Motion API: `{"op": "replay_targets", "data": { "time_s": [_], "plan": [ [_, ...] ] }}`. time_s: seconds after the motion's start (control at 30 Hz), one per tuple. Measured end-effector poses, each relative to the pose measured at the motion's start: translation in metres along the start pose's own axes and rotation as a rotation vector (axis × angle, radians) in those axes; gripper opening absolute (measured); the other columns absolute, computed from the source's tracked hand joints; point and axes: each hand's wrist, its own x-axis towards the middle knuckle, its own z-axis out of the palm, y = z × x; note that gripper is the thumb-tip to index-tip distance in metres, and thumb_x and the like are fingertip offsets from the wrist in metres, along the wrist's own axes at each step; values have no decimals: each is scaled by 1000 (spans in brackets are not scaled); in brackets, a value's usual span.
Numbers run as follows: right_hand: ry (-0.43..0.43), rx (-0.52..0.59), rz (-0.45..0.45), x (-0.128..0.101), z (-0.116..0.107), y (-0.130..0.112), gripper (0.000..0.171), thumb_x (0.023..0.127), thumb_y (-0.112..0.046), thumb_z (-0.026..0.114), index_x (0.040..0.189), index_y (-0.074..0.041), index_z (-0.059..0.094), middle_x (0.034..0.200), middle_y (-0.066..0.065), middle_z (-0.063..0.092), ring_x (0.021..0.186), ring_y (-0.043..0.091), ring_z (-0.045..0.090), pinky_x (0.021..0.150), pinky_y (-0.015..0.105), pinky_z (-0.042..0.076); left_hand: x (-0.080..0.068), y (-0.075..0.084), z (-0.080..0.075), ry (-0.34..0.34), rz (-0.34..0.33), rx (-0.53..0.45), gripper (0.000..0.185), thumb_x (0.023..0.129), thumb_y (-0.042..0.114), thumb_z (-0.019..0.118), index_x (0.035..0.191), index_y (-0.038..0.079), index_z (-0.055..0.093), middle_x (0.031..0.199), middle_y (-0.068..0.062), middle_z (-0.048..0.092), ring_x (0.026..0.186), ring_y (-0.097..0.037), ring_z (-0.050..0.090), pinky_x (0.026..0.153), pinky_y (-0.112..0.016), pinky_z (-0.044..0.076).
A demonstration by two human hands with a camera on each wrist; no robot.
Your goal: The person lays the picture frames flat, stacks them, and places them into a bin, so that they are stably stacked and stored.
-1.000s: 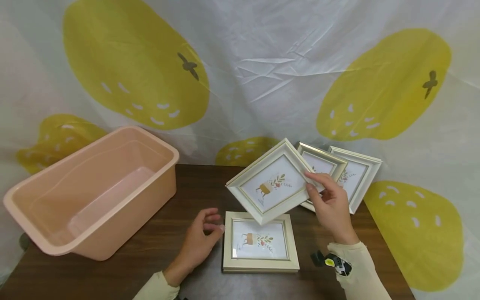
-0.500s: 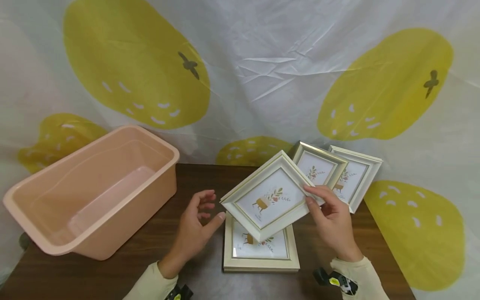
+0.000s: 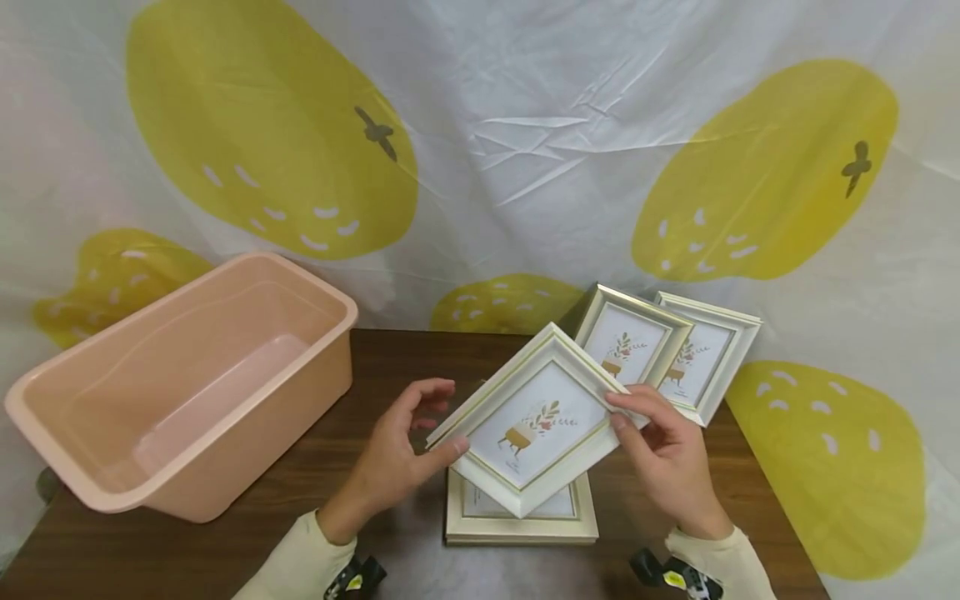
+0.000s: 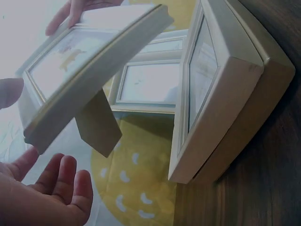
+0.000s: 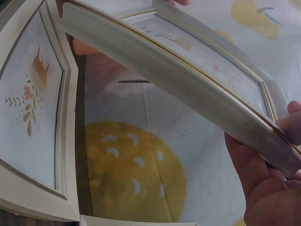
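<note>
Frame: the white square picture frame [image 3: 534, 422] is hanging corner-up, a diamond.
Right hand [image 3: 663, 454]: pinching its right corner.
Left hand [image 3: 397, 454]: fingers loose, thumb touching its left corner.

Head view: looks forward and down over the surface [image 3: 225, 542]. Wrist views: close, low, upward. All share the raised frame [image 3: 536, 421].

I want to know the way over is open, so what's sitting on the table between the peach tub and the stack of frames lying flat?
Only bare table between the peach tub and the flat stack, in the head view; the left hand hovers above it.
</note>
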Motion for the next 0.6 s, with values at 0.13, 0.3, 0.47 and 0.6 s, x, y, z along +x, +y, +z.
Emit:
{"op": "replay_targets", "data": {
  "time_s": [0.13, 0.3, 0.47, 0.6],
  "plan": [
    [-25, 36, -15, -1, 1, -2, 49, 85, 35, 53, 123, 11, 71, 122, 13, 69, 108, 14, 66, 72, 17, 58, 1, 0, -1, -34, 39, -29, 61, 90, 18, 81, 145, 15, 56, 145, -8, 62, 124, -27, 61, 99, -41, 56],
    [-70, 42, -34, -2, 1, -5, 46, 85, 35, 53, 123, 13, 70, 123, 15, 70, 107, 15, 67, 70, 19, 59, 3, -2, -5, -129, 104, -70, 66, 91, 15, 78, 150, 10, 51, 150, -8, 57, 131, -34, 57, 101, -42, 55],
    [-94, 48, -51, -2, 1, -8, 46, 85, 33, 54, 122, 12, 70, 124, 14, 70, 104, 14, 67, 62, 20, 57, 4, -5, -6, -253, 179, -115, 70, 93, 12, 72, 157, 8, 44, 159, -9, 50, 142, -33, 51, 110, -39, 50],
    [-91, 52, -60, -4, 2, -9, 47, 84, 34, 54, 122, 12, 70, 125, 12, 70, 103, 13, 68, 59, 20, 56, 5, -6, -5, -301, 172, -125, 72, 94, 16, 68, 160, 12, 42, 163, -7, 47, 143, -27, 47, 112, -42, 44]
  ]
}}
